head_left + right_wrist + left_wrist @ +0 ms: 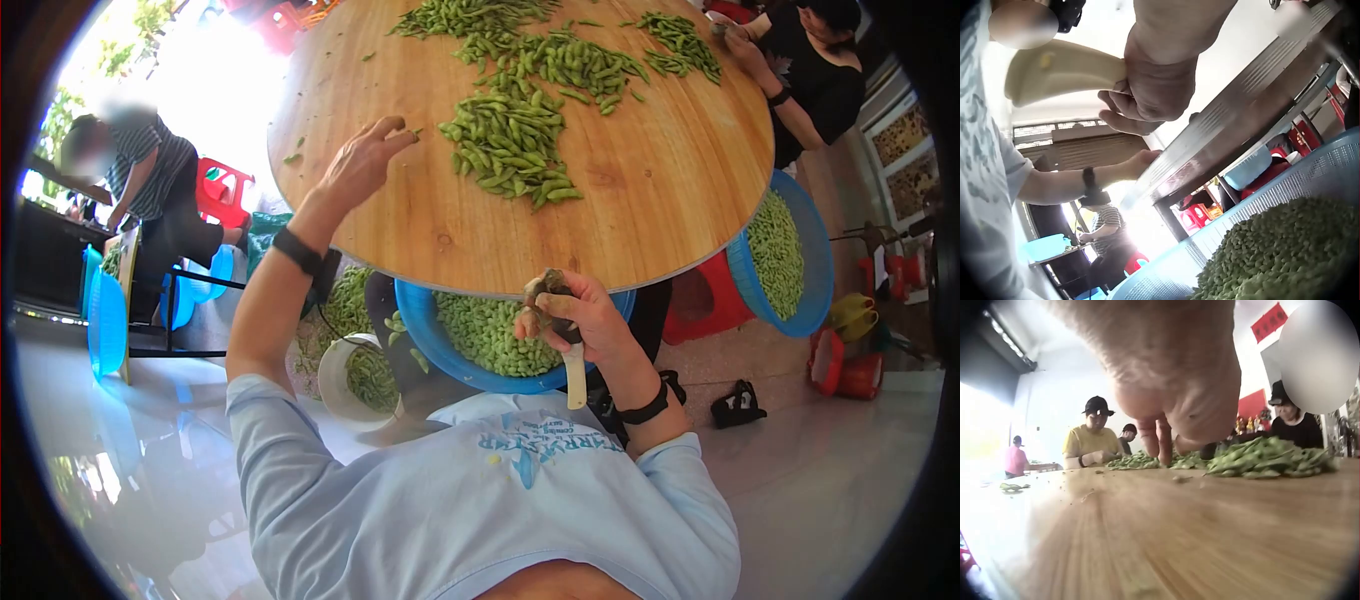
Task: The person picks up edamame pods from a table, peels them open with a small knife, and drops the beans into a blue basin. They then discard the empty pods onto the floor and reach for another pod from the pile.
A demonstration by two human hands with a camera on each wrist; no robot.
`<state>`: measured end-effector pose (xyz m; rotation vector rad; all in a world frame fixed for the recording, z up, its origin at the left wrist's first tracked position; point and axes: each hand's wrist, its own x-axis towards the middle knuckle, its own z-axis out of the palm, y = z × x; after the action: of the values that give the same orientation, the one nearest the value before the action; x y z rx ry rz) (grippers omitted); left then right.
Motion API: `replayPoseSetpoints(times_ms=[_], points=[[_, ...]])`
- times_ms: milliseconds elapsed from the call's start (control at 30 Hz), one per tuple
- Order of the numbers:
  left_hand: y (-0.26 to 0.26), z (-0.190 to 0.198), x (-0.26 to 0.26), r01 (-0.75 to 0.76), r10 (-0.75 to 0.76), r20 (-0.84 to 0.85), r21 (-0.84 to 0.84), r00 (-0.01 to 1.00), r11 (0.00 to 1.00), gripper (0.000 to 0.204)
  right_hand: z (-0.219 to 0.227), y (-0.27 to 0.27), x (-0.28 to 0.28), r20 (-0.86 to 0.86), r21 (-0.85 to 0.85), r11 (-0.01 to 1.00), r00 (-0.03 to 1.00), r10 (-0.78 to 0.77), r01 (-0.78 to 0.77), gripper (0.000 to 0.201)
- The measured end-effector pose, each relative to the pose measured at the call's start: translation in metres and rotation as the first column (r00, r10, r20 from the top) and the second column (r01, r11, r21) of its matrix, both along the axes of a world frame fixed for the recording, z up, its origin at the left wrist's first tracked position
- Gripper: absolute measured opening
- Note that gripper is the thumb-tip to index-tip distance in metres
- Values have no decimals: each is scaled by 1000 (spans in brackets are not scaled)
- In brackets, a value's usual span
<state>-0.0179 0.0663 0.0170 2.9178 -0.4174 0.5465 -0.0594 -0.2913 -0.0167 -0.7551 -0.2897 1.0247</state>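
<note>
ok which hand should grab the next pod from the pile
Probably the left hand: it reaches over the table, near the pods. The right hand already holds a cream-handled tool by the table's edge.

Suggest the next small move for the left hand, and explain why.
I'd move the left hand sideways to the nearest pile of pods and pick one up. Its fingers point down at the table beside that pile, while the right hand grips a cream-handled tool near the table edge, by a blue basin of loose green beans.
</note>
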Motion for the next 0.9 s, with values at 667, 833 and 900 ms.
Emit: replayPoseSetpoints(times_ms=[667,833,900], points=[[-135,12,-88,-513,-261,-555,-831,790,215,14,-7,0,-8,70,-40,988,987,-145,148,25],[-164,0,-107,-508,-427,-468,-861,773,24,13,-4,3,-24,141,-86,971,967,-212,225,42],[-170,-7,-109,-493,-441,-450,-870,777,19,12,-4,3,-26,228,-41,983,960,-164,178,46]])
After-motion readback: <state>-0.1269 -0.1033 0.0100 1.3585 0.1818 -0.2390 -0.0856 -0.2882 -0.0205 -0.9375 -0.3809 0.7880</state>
